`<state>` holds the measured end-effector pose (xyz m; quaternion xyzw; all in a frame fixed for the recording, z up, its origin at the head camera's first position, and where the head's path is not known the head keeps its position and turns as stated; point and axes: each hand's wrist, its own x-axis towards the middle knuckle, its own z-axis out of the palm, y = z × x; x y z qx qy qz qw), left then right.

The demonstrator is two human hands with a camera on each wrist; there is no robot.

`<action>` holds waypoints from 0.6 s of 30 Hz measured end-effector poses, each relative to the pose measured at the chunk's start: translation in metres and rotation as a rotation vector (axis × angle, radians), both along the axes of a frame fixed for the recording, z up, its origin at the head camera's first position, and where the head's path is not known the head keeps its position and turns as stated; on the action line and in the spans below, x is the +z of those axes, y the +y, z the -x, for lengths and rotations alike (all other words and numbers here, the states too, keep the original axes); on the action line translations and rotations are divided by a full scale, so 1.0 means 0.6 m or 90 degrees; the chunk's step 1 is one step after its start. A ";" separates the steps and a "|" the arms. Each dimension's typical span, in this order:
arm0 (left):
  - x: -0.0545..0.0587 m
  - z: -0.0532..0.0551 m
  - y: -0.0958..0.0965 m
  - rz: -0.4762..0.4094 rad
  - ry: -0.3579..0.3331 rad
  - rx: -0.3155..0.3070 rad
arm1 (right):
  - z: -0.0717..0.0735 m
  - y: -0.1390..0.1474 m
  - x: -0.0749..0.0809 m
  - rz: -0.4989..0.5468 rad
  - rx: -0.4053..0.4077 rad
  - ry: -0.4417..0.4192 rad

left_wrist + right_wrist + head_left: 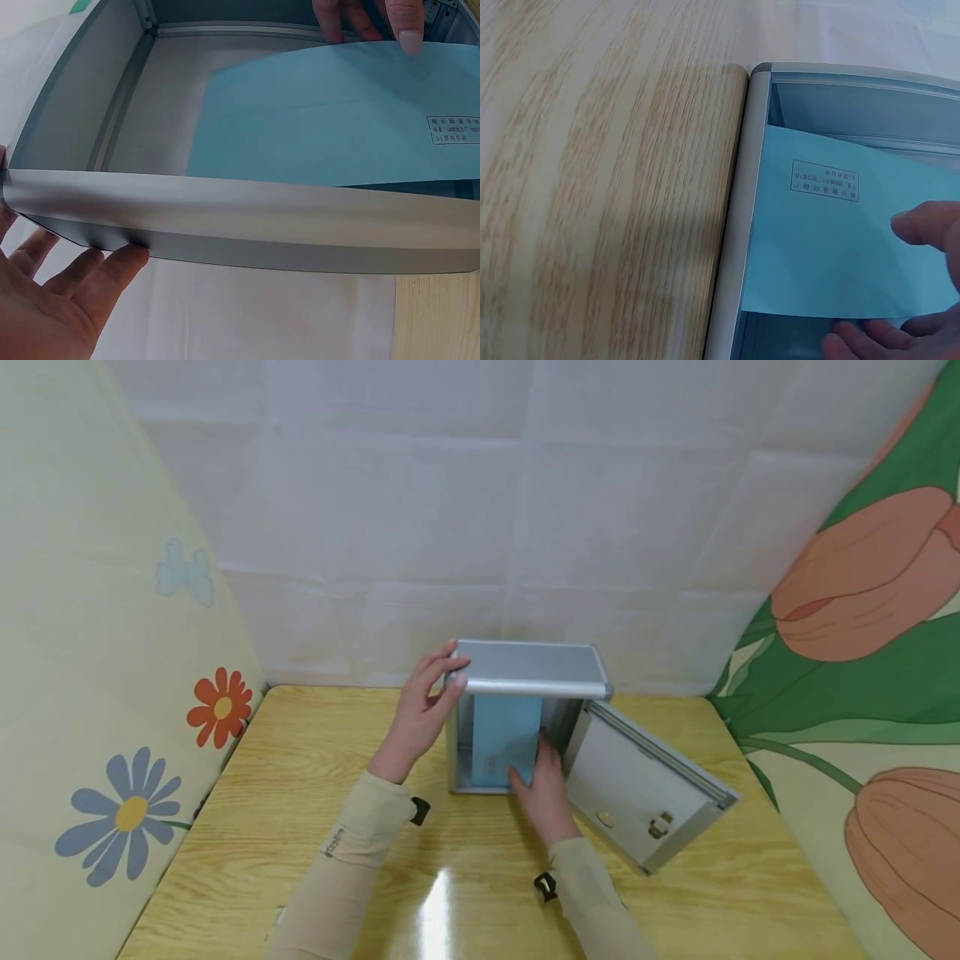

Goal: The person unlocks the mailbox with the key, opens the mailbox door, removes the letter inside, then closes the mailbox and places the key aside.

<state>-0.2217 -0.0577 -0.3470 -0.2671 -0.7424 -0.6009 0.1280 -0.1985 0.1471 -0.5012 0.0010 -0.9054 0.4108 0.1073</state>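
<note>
A grey metal letter box (528,664) stands on the table with its front door (626,789) swung out to the right. A light blue envelope (506,743) stands inside, a small printed block near its lower end. My left hand (423,706) rests at the box's upper left corner, fingertips on the top panel (247,249). Inside the box, my right hand (546,789) holds the envelope by its right edge. In the right wrist view the thumb (922,223) lies over the envelope's front, while the other fingers reach under its edge, partly hidden.
The open door has a lock fitting (660,824) and juts over the wooden table (315,752). A white cloth (390,527) hangs behind the box. Flower-printed cloths border the table at left and right.
</note>
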 end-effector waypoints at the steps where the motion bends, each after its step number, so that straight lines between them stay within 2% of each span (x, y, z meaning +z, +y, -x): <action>1: -0.001 0.000 0.000 0.002 -0.001 0.000 | 0.000 0.000 -0.001 -0.004 -0.004 0.001; 8: -0.003 0.001 -0.002 0.010 -0.001 0.004 | 0.001 0.002 0.000 -0.012 -0.019 0.013; 18: -0.003 0.001 -0.002 0.022 -0.011 0.007 | -0.001 0.011 -0.002 -0.006 0.020 0.019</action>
